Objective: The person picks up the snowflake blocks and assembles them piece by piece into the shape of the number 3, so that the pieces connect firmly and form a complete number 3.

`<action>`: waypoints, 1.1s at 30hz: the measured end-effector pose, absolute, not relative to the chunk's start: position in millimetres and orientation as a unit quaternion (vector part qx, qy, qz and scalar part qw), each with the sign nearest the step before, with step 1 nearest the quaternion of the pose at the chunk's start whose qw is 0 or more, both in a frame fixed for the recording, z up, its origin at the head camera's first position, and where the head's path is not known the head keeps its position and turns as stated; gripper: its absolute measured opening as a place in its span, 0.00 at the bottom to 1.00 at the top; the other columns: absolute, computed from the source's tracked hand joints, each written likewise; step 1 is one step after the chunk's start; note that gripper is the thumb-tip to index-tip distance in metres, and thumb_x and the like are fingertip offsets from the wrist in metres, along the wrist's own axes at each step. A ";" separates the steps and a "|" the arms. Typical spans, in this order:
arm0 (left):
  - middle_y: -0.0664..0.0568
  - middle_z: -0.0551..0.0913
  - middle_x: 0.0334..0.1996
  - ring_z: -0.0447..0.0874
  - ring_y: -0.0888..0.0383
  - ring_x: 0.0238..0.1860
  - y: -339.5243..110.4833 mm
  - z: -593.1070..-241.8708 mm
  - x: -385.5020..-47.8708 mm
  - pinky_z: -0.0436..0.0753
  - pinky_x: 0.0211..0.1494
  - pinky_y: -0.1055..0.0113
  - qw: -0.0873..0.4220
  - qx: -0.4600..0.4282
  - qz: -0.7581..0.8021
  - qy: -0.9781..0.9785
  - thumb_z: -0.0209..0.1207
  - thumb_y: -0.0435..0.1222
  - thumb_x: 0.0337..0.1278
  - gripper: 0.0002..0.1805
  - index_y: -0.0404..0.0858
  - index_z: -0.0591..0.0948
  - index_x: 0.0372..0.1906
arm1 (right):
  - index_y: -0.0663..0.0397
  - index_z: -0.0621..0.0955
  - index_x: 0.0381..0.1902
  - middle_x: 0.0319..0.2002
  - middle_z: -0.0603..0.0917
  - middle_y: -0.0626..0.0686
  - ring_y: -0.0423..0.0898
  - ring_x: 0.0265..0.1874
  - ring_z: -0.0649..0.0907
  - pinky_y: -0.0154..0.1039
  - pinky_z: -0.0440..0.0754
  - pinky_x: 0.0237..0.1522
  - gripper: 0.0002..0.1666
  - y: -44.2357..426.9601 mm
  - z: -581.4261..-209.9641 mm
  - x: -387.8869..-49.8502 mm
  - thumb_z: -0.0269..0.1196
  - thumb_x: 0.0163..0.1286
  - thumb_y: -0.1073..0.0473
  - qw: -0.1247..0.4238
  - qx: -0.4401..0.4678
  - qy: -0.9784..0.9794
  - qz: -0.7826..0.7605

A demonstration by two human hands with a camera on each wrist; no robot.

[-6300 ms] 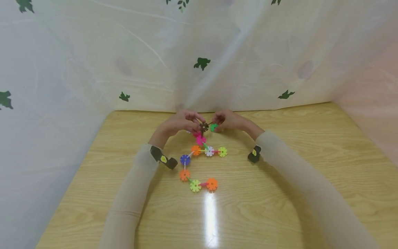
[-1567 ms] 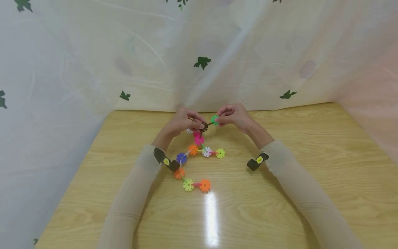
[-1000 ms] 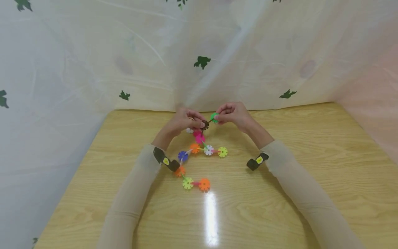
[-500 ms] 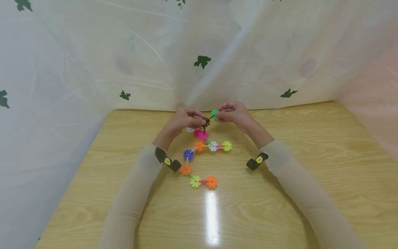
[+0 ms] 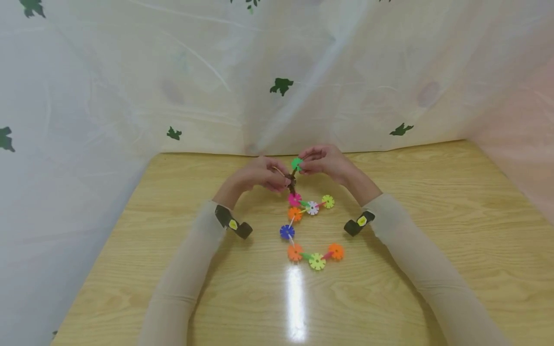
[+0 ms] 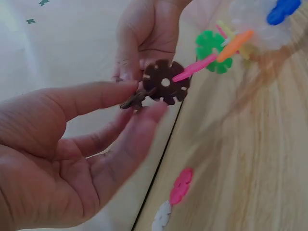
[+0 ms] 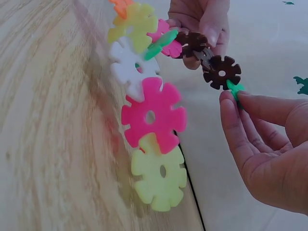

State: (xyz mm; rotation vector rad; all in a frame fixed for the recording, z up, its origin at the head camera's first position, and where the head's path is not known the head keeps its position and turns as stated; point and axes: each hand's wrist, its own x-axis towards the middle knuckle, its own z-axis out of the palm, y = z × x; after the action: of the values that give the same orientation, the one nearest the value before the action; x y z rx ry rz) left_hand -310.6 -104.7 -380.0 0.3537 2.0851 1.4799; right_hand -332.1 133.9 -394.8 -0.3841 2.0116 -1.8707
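Snowflake discs, round with notched edges, are slotted into a branching chain. My left hand point(image 5: 264, 174) pinches a brown disc point(image 6: 136, 100) between thumb and fingers; another brown disc point(image 6: 166, 82) is beside it. My right hand point(image 5: 324, 161) pinches a green disc point(image 5: 296, 164) at the chain's far end, slotted into a brown disc point(image 7: 222, 73) in the right wrist view. Towards me hang a pink disc point(image 5: 295, 199), a white disc point(image 5: 312, 207), a yellow disc point(image 5: 328, 201), an orange disc point(image 5: 295, 214) and a blue disc point(image 5: 287, 231). Fingers partly cover the brown discs.
The chain's near end has a yellow-green disc point(image 5: 317, 261) and an orange disc point(image 5: 336, 252) over the wooden table point(image 5: 389, 298). A separate pink disc point(image 6: 182, 185) and white disc point(image 6: 162, 216) lie near the back edge. A patterned curtain point(image 5: 207, 86) hangs behind.
The chain's near part has swung to the right, and the brown discs have turned nearly edge-on in the head view. My left hand has shifted slightly right; both hands keep their pinch.
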 end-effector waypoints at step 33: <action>0.53 0.88 0.32 0.88 0.58 0.34 -126.4 -373.9 -325.3 0.91 0.47 0.61 0.218 0.168 0.567 0.776 0.63 0.26 0.62 0.15 0.23 0.81 0.52 | 0.72 0.78 0.56 0.41 0.89 0.54 0.46 0.39 0.88 0.53 0.87 0.55 0.21 135.6 -393.8 -332.4 0.66 0.71 0.62 0.221 -0.225 0.774 -0.550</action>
State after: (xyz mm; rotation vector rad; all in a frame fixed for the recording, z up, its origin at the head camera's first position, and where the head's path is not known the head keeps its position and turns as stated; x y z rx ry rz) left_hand -325.3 -126.4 -373.9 0.4653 2.1495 1.5708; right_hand -332.4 135.6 -393.8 -0.6207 2.1386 -1.5190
